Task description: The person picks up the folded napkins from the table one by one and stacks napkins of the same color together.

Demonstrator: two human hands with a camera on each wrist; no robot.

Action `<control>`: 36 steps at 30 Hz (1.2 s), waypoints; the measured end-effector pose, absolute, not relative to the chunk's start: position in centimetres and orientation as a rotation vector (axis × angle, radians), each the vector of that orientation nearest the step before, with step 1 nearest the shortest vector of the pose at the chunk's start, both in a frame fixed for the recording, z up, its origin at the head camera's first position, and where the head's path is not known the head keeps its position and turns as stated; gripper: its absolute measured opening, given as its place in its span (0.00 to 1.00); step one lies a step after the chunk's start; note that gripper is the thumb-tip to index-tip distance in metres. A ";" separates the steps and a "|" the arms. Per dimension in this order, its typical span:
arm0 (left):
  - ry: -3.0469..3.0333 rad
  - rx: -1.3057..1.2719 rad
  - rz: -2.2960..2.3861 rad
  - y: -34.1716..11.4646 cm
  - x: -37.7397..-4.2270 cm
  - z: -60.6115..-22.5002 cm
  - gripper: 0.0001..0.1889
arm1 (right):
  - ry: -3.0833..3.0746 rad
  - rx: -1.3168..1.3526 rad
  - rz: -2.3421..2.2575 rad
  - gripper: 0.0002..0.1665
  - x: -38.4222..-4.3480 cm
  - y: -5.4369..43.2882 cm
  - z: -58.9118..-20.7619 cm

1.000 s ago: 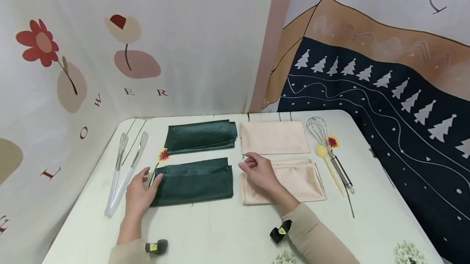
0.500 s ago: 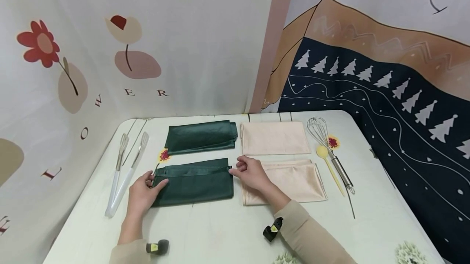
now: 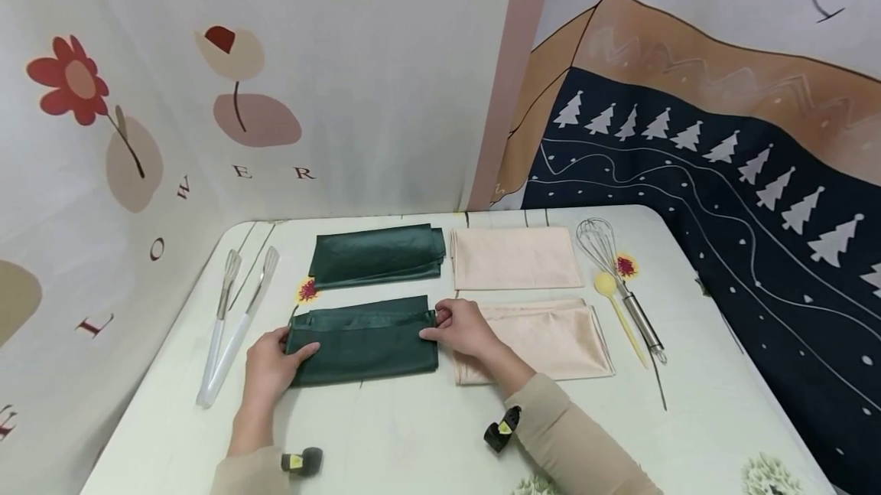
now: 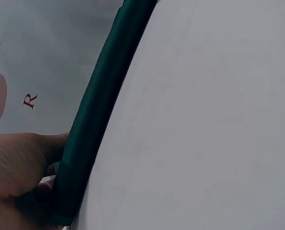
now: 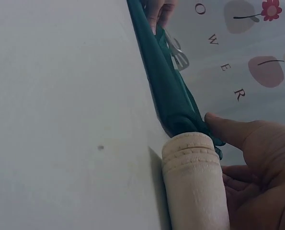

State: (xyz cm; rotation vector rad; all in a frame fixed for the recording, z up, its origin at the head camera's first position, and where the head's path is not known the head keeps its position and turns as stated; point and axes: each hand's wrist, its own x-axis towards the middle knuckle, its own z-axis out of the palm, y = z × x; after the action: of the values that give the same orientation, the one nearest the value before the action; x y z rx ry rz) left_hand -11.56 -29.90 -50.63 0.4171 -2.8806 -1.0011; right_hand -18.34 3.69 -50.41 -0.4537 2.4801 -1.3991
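A dark green folded cloth (image 3: 365, 342) lies on the near left part of the table. My left hand (image 3: 270, 365) grips its left end, thumb on top and fingers at the edge. At the opposite end, my right hand (image 3: 464, 330) pinches the upper right corner between thumb and fingers. Seen from the left wrist, the green cloth (image 4: 96, 105) runs as a thick roll-like edge away from the hand (image 4: 17, 172). In the right wrist view the thumb of my hand (image 5: 267, 158) meets the cloth's end, beside a cream folded cloth (image 5: 195, 187) partly under that hand.
Behind lies a second green folded cloth (image 3: 375, 256), next to another cream one (image 3: 516, 259). Tongs (image 3: 234, 334) with white handles rest on the left. On the right are a whisk (image 3: 636, 311) and a yellow spoon (image 3: 616, 311). Printed curtains stand behind the table.
My right hand has moved left and slightly down, from over the cream cloth to the green cloth's right corner. My left hand has shifted right and now grips the left end.
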 end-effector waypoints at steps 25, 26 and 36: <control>-2.781 0.275 -1.134 -29.1 -11.3 -50.9 0.19 | 2.446 -0.534 -1.246 0.22 -19.1 2.8 -50.3; -2.760 0.291 -1.166 -29.1 -11.3 -50.9 0.18 | 2.425 -0.528 -1.259 0.22 -19.1 2.9 -50.3; -2.560 0.635 -1.691 -29.0 -11.7 -50.3 0.45 | 2.361 -0.567 -1.343 0.07 -18.5 2.7 -50.4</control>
State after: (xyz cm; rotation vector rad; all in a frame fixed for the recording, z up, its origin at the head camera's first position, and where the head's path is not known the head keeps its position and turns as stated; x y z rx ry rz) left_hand -11.67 -29.02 -50.32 0.6351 -2.5599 -1.6913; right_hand -18.52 2.75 -50.39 -0.5666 2.3614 -1.3431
